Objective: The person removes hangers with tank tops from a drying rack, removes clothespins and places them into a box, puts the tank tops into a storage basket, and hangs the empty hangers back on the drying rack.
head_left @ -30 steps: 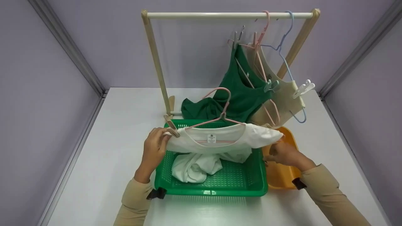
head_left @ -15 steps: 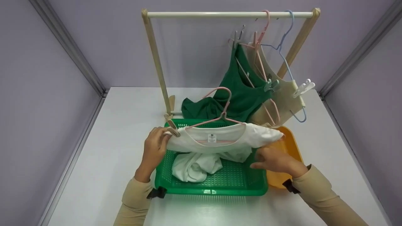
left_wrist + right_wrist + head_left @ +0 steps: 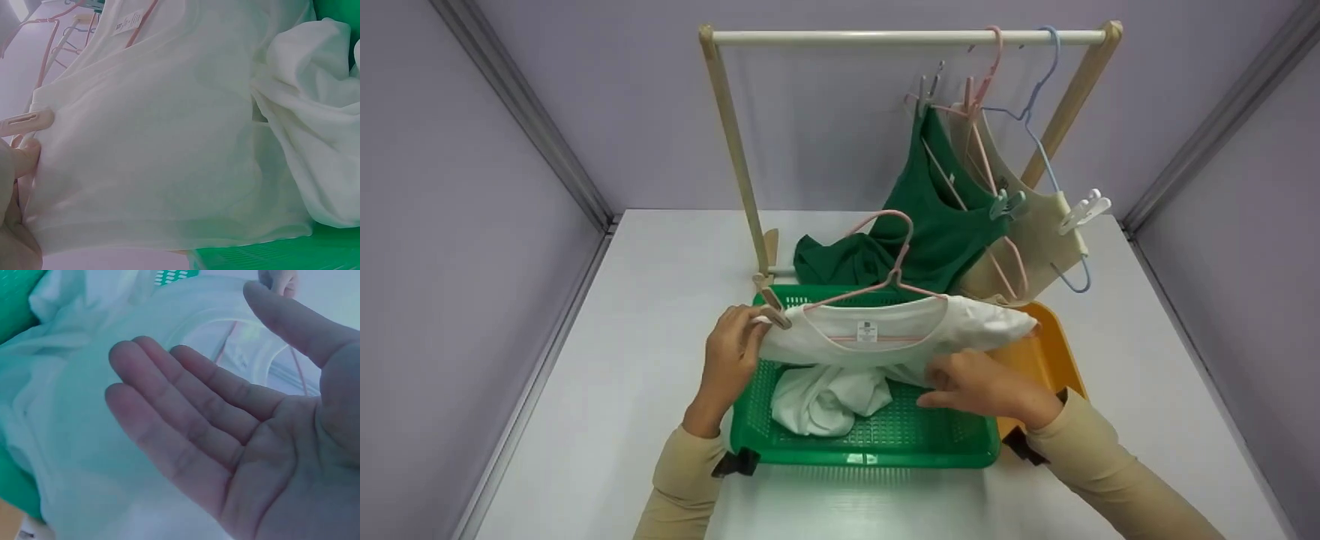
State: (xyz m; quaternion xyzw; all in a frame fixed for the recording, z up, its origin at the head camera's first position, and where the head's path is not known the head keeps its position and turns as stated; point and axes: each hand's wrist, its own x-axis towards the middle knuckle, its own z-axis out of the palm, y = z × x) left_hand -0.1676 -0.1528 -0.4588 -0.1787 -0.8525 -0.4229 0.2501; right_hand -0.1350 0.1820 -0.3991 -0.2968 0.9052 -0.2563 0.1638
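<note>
A white T-shirt point(image 3: 851, 356) hangs on a pink hanger point(image 3: 904, 251) above a green basket point(image 3: 855, 457), its lower part bunched inside. My left hand point(image 3: 727, 349) pinches the shirt's left shoulder edge, just beside a beige clothespin point(image 3: 775, 311) clipped there. In the left wrist view the thumb point(image 3: 27, 157) presses on the cloth under that clothespin point(image 3: 28, 122). My right hand point(image 3: 979, 384) is over the basket's right half, in front of the shirt. Its palm and extended fingers point(image 3: 180, 416) hold nothing in the right wrist view.
Behind the basket stands a rack with a white rail point(image 3: 840, 37). A green tank top point(image 3: 937, 225) on a pink hanger and a beige top point(image 3: 1027, 225) on a blue hanger hang at its right, clipped with clothespins. An orange basket point(image 3: 1054, 352) sits right of the green one.
My right hand has moved left from over the orange basket, near the shirt's right sleeve, to over the green basket. My left hand keeps its hold on the shirt.
</note>
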